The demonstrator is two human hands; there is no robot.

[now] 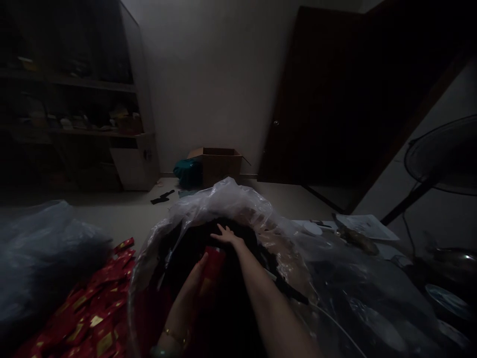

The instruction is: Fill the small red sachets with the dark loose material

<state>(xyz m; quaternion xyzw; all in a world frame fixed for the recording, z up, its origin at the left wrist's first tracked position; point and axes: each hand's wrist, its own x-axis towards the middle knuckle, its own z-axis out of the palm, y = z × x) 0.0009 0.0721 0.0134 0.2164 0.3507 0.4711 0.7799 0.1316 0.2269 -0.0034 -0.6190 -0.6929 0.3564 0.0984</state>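
In a dim room a large clear plastic bag [238, 204] with dark contents lies open in front of me. My right hand [227, 234] reaches into its mouth with the fingers spread out, resting on the dark material inside. My left hand [196, 281], a bracelet on its wrist, is curled against a red packet [215, 263] just inside the bag. How firmly it grips the packet is hard to make out in the gloom.
Several red and gold packets [93, 318] lie scattered at lower left beside another plastic bag [40, 248]. A cardboard box [219, 164] and a teal bundle [188, 171] stand by the far wall. Shelves [74, 129] are left, a dark door [328, 99] and a fan [443, 154] right.
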